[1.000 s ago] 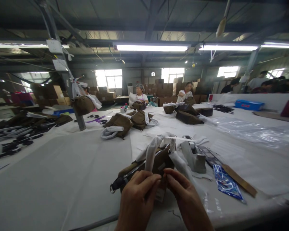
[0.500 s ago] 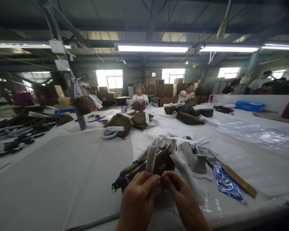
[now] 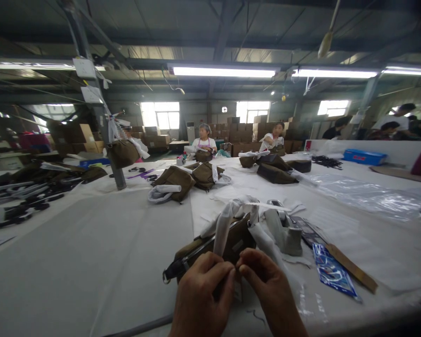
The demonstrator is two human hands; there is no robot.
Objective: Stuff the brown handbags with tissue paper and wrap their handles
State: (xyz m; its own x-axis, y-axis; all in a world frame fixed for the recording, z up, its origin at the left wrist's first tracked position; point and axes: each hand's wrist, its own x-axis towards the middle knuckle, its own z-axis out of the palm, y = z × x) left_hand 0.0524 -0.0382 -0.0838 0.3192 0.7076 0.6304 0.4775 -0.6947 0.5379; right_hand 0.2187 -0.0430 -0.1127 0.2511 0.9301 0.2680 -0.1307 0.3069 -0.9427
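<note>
A dark olive-brown bag (image 3: pixel 243 241) with a zipper lies on the table just in front of me, its handle (image 3: pixel 224 227) wrapped in white paper. My left hand (image 3: pixel 204 292) is closed in a pinch at the bag's near side. My right hand (image 3: pixel 268 285), also pinching, is right beside it, fingertips almost meeting the left ones. Whatever the fingers hold is too small to make out. Below them a pale piece, partly hidden, shows between the hands. To the right of the bag stands a grey tape dispenser (image 3: pixel 286 236).
Right of the dispenser lie a blue-and-white packet (image 3: pixel 333 274) and a brown strip (image 3: pixel 352 269). More brown bags (image 3: pixel 173 182) sit farther back. A metal post (image 3: pixel 107 126) rises at left. Co-workers (image 3: pixel 204 140) sit across the table, and clear plastic sheets (image 3: pixel 375 194) spread at right.
Both hands stay at the bag's near side. The fingertips have drawn slightly apart, and the right-hand fingers have lifted a little. The bag has hardly moved.
</note>
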